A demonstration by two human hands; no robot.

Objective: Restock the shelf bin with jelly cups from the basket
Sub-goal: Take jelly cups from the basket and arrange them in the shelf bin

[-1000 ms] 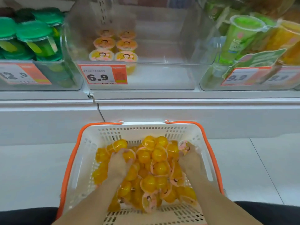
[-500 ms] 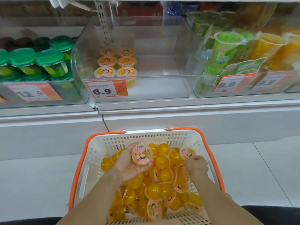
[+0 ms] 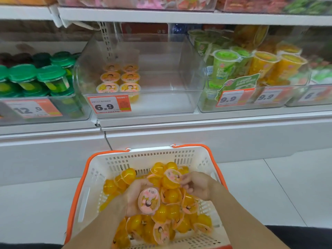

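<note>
A white basket with an orange rim [image 3: 100, 169] sits low in front of me, heaped with yellow jelly cups [image 3: 170, 214] with pink lids. My left hand [image 3: 134, 196] holds one jelly cup [image 3: 149, 201], its pink lid facing me, above the heap. Just right of it, my right hand [image 3: 197, 186] pinches a second cup [image 3: 171, 178] by its lid edge. Up on the shelf stands the clear bin [image 3: 161, 97] tagged 6.9, with several jelly cups [image 3: 119, 78] in two rows at its left side; the bin's right part is bare.
Green-lidded jars [image 3: 45, 78] fill the bin to the left, tagged 12.0. Green and yellow tall cups [image 3: 251, 67] fill the bins to the right, tagged 9.9. A white shelf ledge [image 3: 197, 121] runs between bin and basket. An upper shelf [image 3: 161, 15] hangs overhead.
My left hand lifted a cup out of the heap and turned its lid up. My right hand took hold of another cup and moved left toward the left hand. The view tilted up.
</note>
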